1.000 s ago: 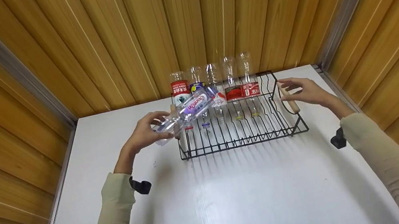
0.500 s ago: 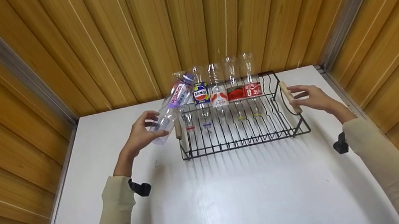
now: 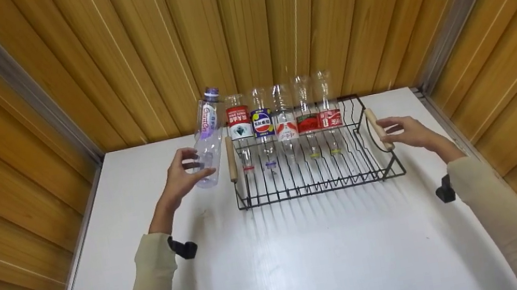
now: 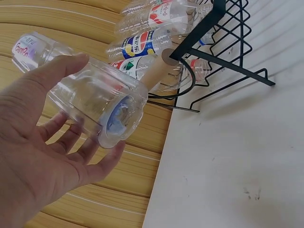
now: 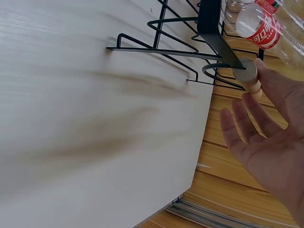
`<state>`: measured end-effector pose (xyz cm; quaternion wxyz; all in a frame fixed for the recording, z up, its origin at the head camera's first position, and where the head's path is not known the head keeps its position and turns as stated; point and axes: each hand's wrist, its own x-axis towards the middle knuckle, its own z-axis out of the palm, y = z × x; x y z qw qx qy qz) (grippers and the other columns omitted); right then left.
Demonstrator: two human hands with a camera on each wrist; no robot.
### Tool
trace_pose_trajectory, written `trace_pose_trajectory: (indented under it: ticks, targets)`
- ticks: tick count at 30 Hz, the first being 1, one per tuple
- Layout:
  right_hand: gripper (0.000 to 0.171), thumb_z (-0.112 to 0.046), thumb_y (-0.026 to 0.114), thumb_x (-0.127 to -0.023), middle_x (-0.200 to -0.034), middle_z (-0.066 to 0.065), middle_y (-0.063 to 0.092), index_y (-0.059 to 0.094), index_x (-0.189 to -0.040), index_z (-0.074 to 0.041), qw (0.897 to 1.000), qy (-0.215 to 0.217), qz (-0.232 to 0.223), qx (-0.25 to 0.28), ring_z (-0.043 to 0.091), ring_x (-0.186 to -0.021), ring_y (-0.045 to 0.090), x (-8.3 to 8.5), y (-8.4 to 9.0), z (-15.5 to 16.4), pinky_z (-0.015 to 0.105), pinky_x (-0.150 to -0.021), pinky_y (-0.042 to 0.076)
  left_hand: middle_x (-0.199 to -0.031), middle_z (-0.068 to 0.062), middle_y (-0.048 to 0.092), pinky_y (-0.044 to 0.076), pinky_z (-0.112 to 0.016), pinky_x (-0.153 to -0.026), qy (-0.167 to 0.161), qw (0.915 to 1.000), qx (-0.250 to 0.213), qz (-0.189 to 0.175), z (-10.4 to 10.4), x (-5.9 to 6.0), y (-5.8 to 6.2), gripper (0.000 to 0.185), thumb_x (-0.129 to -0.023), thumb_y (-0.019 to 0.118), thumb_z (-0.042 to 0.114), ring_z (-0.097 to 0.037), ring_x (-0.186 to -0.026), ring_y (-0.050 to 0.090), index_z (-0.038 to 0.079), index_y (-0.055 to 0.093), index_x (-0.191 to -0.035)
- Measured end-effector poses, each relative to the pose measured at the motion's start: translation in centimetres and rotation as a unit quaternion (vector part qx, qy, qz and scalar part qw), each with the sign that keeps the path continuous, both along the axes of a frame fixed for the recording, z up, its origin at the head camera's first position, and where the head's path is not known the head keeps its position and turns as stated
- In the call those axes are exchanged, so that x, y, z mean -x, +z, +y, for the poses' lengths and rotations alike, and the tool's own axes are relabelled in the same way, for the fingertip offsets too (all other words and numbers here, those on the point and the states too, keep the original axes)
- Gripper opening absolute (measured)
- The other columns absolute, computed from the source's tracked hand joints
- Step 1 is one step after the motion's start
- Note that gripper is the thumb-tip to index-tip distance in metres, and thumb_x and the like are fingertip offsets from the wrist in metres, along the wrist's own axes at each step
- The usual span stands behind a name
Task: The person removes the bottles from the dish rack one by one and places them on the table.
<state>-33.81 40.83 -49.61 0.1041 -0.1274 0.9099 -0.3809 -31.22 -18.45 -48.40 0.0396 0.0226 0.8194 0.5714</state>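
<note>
My left hand (image 3: pixel 188 171) grips the lower part of a clear plastic bottle (image 3: pixel 208 140) with a purple label and purple cap. The bottle stands nearly upright, cap up, just left of a black wire rack (image 3: pixel 320 184). In the left wrist view the fingers (image 4: pixel 92 164) and thumb wrap the bottle (image 4: pixel 97 102) near its base. My right hand (image 3: pixel 401 131) lies with straight fingers against the rack's right wooden handle (image 3: pixel 378 128). In the right wrist view the handle (image 5: pixel 249 78) touches the hand beside the straight fingers (image 5: pixel 240 128).
Several empty labelled bottles (image 3: pixel 284 119) stand neck-down in the rack's back row. A second wooden handle (image 3: pixel 230 159) is on the rack's left end. The white table (image 3: pixel 279 267) ends at wooden slat walls (image 3: pixel 239 27) behind and on both sides.
My left hand swung the purple-label bottle from lying tilted across the rack's left end to nearly upright at its left side. My right hand slid slightly lower along the right handle.
</note>
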Motion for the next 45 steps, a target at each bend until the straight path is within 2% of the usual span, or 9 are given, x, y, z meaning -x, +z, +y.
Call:
trace_pose_trajectory:
  ticks: [5,9,13,17,22,28,39,42,45]
  targets:
    - [0.065,-0.021,0.064,-0.102,-0.145,0.035,0.048,0.036,-0.155,0.003,0.999,-0.007,-0.039,0.023,0.044,-0.130,0.054,-0.1,-0.3,0.5,0.034,-0.100,0.053,-0.143,-0.016,0.049,0.048,-0.054,-0.110,0.018,0.9997,-0.018,-0.007,-0.2,0.2,-0.6,0.075,-0.082,0.086,0.027,-0.036,-0.133,0.054,0.009,0.042,-0.140]
    - [0.065,-0.016,0.063,-0.102,-0.143,0.037,0.048,0.032,-0.157,0.003,0.996,-0.010,-0.061,0.066,0.013,-0.115,0.062,-0.2,-0.7,0.6,0.015,-0.088,0.052,-0.144,-0.015,0.048,0.046,-0.054,-0.113,0.029,0.9989,-0.032,-0.019,-0.5,0.3,-1.2,0.076,-0.083,0.086,0.029,-0.035,-0.134,0.053,0.009,0.040,-0.141]
    - [0.066,-0.013,0.061,-0.103,-0.140,0.039,0.048,0.029,-0.157,0.004,0.992,-0.011,-0.063,0.107,-0.007,-0.099,0.059,-0.4,-1.2,0.5,0.015,-0.087,0.054,-0.145,-0.017,0.045,0.044,-0.053,-0.115,0.042,0.9980,-0.042,-0.020,-0.8,0.4,-1.9,0.078,-0.084,0.085,0.028,-0.035,-0.136,0.051,0.007,0.037,-0.141]
    - [0.065,-0.013,0.061,-0.103,-0.136,0.036,0.052,0.029,-0.157,0.005,0.990,-0.017,-0.057,0.128,-0.006,-0.097,0.061,-0.5,-1.6,0.6,0.018,-0.086,0.056,-0.145,-0.018,0.044,0.040,-0.053,-0.117,0.051,0.9966,-0.059,-0.026,-1.2,0.4,-2.8,0.080,-0.085,0.084,0.026,-0.035,-0.137,0.050,0.005,0.034,-0.144]
    - [0.063,-0.015,0.059,-0.104,-0.132,0.033,0.055,0.030,-0.156,0.006,0.989,-0.017,-0.050,0.135,-0.005,-0.097,0.063,-0.5,-1.9,0.7,0.021,-0.087,0.058,-0.146,-0.016,0.043,0.039,-0.056,-0.118,0.067,0.9945,-0.071,-0.037,-1.6,0.4,-3.8,0.089,-0.084,0.085,0.026,-0.036,-0.137,0.049,0.016,0.030,-0.153]
    - [0.061,-0.016,0.057,-0.105,-0.135,0.041,0.052,0.029,-0.156,0.006,0.991,-0.006,-0.041,0.130,-0.006,-0.096,0.063,-0.5,-2.0,0.9,0.019,-0.087,0.057,-0.147,-0.019,0.041,0.040,-0.055,-0.116,0.075,0.9931,-0.079,-0.043,-1.9,0.7,-5.4,0.097,-0.086,0.084,0.026,-0.035,-0.138,0.046,0.024,0.022,-0.161]
    - [0.061,-0.014,0.056,-0.105,-0.133,0.039,0.054,0.028,-0.155,0.008,0.989,-0.004,-0.040,0.142,-0.002,-0.098,0.066,-0.7,-2.1,0.9,0.019,-0.086,0.057,-0.143,-0.017,0.044,0.044,-0.052,-0.110,0.097,0.9942,-0.041,-0.020,-1.0,1.0,-8.1,0.090,-0.086,0.083,0.023,-0.036,-0.133,0.048,0.024,0.030,-0.158]
    - [0.061,-0.016,0.056,-0.106,-0.133,0.039,0.055,0.029,-0.156,0.007,0.992,-0.005,-0.037,0.124,-0.002,-0.096,0.066,-0.7,-2.0,0.8,0.025,-0.088,0.058,-0.145,-0.017,0.043,0.043,-0.053,-0.112,0.098,0.9938,-0.049,-0.022,-0.8,1.2,-8.6,0.091,-0.086,0.082,0.021,-0.036,-0.135,0.046,0.022,0.027,-0.160]
    - [0.060,-0.018,0.054,-0.107,-0.136,0.041,0.053,0.028,-0.157,0.003,0.994,-0.003,-0.037,0.102,-0.001,-0.096,0.065,-0.7,-2.0,0.8,0.041,-0.094,0.058,-0.146,-0.017,0.044,0.042,-0.053,-0.114,0.099,0.9932,-0.059,-0.020,-0.6,1.3,-9.1,0.092,-0.086,0.082,0.017,-0.035,-0.137,0.046,0.019,0.027,-0.160]
